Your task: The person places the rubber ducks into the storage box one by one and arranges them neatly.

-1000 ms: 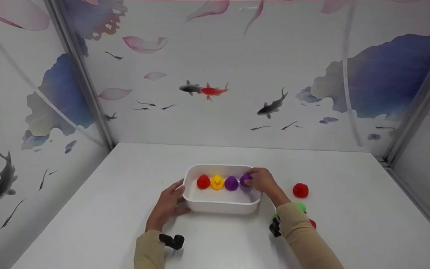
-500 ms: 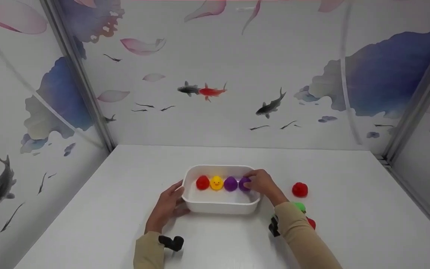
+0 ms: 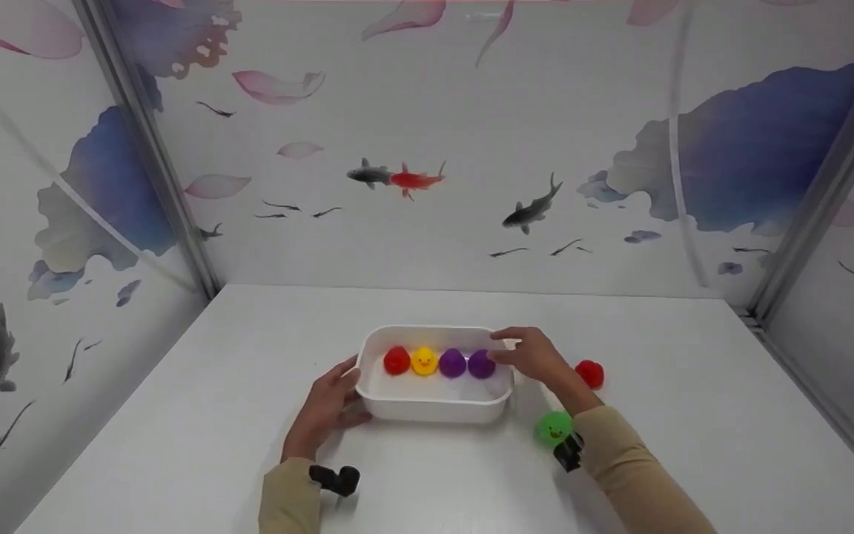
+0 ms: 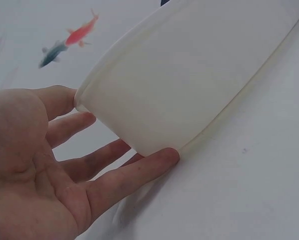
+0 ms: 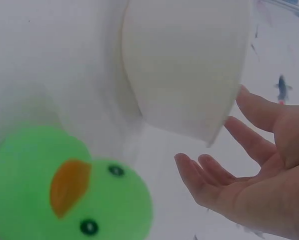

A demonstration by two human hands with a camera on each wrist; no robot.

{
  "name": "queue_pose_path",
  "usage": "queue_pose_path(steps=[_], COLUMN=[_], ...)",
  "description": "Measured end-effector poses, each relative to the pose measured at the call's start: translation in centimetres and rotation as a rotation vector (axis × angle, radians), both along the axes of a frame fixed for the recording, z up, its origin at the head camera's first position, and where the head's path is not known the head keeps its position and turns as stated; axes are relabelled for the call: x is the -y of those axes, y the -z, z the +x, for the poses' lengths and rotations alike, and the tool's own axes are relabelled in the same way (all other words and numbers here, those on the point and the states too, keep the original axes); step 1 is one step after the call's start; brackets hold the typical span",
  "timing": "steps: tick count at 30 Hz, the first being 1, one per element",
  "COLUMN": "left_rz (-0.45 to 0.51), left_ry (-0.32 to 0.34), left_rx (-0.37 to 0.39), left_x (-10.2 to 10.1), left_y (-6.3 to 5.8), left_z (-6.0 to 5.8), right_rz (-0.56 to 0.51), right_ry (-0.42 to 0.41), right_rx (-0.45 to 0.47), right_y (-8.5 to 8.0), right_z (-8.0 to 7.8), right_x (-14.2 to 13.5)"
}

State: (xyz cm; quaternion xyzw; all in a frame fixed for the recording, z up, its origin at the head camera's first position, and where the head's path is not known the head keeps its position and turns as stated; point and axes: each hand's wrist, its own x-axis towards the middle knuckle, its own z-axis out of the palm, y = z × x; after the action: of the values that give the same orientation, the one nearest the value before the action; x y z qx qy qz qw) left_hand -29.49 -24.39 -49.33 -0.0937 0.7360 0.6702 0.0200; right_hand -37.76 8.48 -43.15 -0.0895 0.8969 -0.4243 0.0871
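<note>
A white plastic box (image 3: 427, 410) stands on the table. In it sit a red toy (image 3: 396, 361), a yellow rubber duck (image 3: 424, 362) and two round purple toys (image 3: 453, 363) in a row. My left hand (image 3: 327, 404) touches the box's left end with extended fingers, the thumb low by its corner in the left wrist view. Over the box's right rim, my right hand (image 3: 534, 356) has its fingers spread, fingertips beside the rightmost purple toy (image 3: 481, 364). No toy shows in its grasp. A green rubber duck (image 5: 99, 200) lies below my right wrist.
Another red toy (image 3: 589, 374) is on the table behind my right forearm. Printed wall panels (image 3: 427, 252) enclose the table at the back and both sides. A black wrist mount (image 3: 568, 452) on the right sleeve is close to the green duck.
My right hand has let go of the rightmost purple toy and spread its fingers, shifting slightly right. The forearm now uncovers the green duck and covers the nearer red toy. My left hand stays.
</note>
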Motion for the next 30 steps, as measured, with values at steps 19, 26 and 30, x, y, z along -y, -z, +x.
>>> queue_pose_path(steps=[19, 26, 30], left_rz=[0.023, 0.040, 0.037], left_ry=[-0.021, -0.006, -0.007], left_rx=[0.024, 0.002, 0.004], left_x=[-0.3, -0.2, -0.2], left_y=[-0.2, -0.2, -0.1], left_z=[0.0, 0.1, 0.2], right_rz=[-0.017, -0.052, -0.075], right_ry=[-0.070, -0.170, -0.195], right_rx=[-0.117, -0.096, -0.076], right_y=[-1.4, -0.9, -0.5], right_z=[5.6, 4.6, 4.4], right_x=[-7.8, -10.9, -12.1])
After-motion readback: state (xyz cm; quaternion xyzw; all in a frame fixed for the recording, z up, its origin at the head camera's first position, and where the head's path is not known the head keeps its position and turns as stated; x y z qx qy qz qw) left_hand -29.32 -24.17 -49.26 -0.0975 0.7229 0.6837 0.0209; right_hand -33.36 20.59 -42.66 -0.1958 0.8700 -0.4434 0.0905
